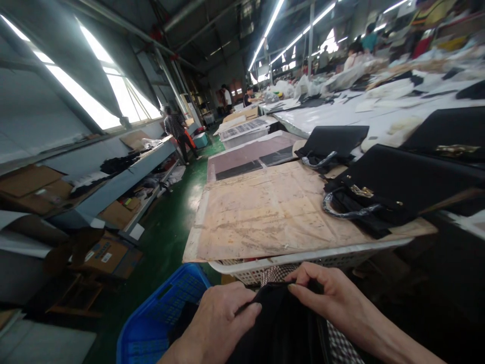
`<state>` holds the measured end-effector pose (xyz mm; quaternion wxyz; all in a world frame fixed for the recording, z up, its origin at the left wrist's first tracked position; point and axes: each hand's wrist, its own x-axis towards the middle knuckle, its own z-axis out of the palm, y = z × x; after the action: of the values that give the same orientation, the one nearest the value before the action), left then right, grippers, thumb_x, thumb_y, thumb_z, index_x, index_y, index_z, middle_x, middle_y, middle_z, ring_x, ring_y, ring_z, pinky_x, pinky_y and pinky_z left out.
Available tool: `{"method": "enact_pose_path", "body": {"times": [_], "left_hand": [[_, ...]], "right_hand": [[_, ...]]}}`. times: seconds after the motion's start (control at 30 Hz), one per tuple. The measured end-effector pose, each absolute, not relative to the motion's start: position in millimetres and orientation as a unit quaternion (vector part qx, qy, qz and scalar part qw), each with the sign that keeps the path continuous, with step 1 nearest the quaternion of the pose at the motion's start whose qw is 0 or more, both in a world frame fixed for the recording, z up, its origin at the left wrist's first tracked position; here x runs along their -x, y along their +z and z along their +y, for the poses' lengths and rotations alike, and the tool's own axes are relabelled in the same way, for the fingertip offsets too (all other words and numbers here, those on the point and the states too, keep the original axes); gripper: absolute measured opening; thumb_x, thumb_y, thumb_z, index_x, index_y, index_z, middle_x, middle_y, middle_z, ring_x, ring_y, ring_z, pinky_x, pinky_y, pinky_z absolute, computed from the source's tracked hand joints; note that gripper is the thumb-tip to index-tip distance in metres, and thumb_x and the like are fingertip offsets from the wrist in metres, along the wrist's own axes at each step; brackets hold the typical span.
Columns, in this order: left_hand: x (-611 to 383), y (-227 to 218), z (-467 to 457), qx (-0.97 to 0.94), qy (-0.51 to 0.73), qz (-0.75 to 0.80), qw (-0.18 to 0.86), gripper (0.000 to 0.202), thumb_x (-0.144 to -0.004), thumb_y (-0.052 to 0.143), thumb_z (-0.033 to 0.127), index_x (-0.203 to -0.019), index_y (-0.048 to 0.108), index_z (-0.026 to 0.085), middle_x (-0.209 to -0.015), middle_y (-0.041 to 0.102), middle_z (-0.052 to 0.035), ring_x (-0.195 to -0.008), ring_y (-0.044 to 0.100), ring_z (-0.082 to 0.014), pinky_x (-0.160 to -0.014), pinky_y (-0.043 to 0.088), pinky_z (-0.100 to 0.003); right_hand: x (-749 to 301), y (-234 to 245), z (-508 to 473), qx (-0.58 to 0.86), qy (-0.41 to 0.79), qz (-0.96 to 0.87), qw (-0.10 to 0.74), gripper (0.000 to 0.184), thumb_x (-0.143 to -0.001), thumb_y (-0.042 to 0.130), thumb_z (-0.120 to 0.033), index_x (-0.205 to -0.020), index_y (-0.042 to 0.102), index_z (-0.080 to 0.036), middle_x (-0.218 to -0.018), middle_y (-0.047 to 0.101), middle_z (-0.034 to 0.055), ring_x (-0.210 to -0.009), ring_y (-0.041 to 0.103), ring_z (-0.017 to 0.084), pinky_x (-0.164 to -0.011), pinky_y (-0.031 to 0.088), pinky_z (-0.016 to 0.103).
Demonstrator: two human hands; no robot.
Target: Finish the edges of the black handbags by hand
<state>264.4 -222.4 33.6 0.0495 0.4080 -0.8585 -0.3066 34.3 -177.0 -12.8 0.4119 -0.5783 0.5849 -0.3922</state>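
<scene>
Low in the head view, a piece of black material (280, 323) hangs between my two hands; its full shape is cut off by the frame. My left hand (223, 318) pinches its upper left edge, thumb on the near side. On the opposite side my right hand (322, 288) grips the top edge between thumb and fingers. Brown-and-white checked cloth (341, 349) shows beside and behind the black piece. Just beyond my hands stands a white plastic basket (257, 275), covered by a worn tan sheet (257, 212).
A blue crate (151, 308) sits at lower left. Black handbags (409, 182) with wrapped handles lie to the right. Past them is a long white table (341, 114) strewn with pieces. A cardboard box (109, 255) and a person (180, 129) line the green aisle (174, 217).
</scene>
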Motion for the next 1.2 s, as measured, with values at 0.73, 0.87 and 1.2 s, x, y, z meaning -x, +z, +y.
{"method": "enact_pose_path", "body": {"times": [0.73, 0.87, 1.2], "left_hand": [[-246.2, 31.0, -232.8, -0.429, -0.393, -0.811, 0.063, 0.031, -0.089, 0.052, 0.028, -0.059, 0.048, 0.018, -0.061, 0.042, 0.0053, -0.063, 0.041, -0.0118, -0.057, 0.025, -0.024], [-247.0, 26.4, -232.2, -0.425, -0.411, -0.804, 0.063, 0.030, -0.089, 0.050, 0.028, -0.061, 0.050, 0.018, -0.061, 0.042, 0.0053, -0.063, 0.042, -0.0120, -0.060, 0.028, -0.025], [-242.8, 21.8, -231.8, -0.438, -0.428, -0.788, 0.068, 0.027, -0.089, 0.053, 0.033, -0.071, 0.066, 0.017, -0.063, 0.053, 0.0036, -0.065, 0.051, -0.0136, -0.059, 0.032, -0.023]], "right_hand": [[-40.7, -19.2, -176.6, 0.557, -0.422, 0.584, 0.413, 0.020, -0.080, 0.064, -0.025, -0.061, 0.058, -0.021, -0.088, 0.078, 0.0002, -0.081, 0.069, 0.021, -0.072, 0.047, 0.029], [-39.0, -20.0, -175.5, 0.563, -0.420, 0.577, 0.417, 0.021, -0.080, 0.064, -0.024, -0.060, 0.057, -0.020, -0.087, 0.077, -0.0009, -0.079, 0.069, 0.020, -0.070, 0.046, 0.028], [-18.3, -6.8, -170.0, 0.585, -0.398, 0.555, 0.437, 0.013, -0.081, 0.069, -0.025, -0.069, 0.068, -0.020, -0.091, 0.077, -0.0004, -0.087, 0.069, 0.021, -0.078, 0.047, 0.029]]}}
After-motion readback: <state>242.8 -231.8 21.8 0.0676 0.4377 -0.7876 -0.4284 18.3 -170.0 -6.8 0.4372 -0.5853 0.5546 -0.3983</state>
